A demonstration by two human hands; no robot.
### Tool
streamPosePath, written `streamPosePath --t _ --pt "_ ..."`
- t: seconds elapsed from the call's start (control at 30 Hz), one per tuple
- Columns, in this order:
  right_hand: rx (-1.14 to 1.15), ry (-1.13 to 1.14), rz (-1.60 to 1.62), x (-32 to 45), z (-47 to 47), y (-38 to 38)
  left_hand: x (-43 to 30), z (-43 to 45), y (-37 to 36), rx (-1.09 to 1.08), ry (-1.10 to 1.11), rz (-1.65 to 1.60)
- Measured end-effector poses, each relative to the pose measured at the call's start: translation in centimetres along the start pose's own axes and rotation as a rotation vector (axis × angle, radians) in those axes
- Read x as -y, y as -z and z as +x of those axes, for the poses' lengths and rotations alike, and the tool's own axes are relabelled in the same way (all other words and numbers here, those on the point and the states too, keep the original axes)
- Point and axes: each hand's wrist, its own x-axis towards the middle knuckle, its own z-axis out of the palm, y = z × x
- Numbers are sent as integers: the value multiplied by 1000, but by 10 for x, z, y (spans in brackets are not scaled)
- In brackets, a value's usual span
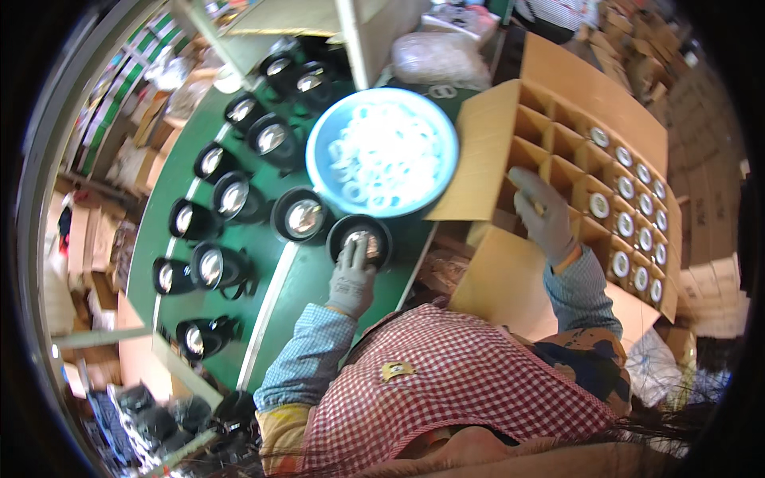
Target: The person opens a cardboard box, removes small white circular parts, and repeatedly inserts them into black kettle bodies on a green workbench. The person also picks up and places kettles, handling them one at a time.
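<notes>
My left hand [351,284], in a grey glove, reaches onto a black cup-shaped lamp housing [384,256] with a shiny reflective inside. Its fingertips lie over the housing's mouth; whether they grip anything is hidden. Another black housing [300,218] stands close by on the left. Over the divided cardboard carton [478,143] is my gloved right hand [545,216], its thumb and fingers apart and no object visible in it. Several cells on the carton's far right hold round, pale-rimmed pieces [599,205]; cells near the hand look unfilled. A light-blue basin [312,161] of white rings [382,149] sits between the hands.
More black housings [230,197] stand in rows across the green worktable [299,310]. A bulging clear plastic bag [439,58] lies behind the basin. A pale upright post [352,45] rises at the table's back. Stacked cartons [711,191] line the right side.
</notes>
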Motion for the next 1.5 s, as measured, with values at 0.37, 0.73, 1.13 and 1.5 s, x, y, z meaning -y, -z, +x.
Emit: streamPosePath --t 0.37,0.73,1.13,1.5 --pt "342 -689 -916 -113 18 183 -7 0 26 -144 3 -325" --pt "207 -703 -758 -146 13 185 3 -92 40 -303 236 -558" --pt "414 650 -248 146 75 -5 -13 -175 40 -238 433 -1384" --pt "1177 1172 531 289 -83 -289 -98 -301 58 -1255 670 -2132"
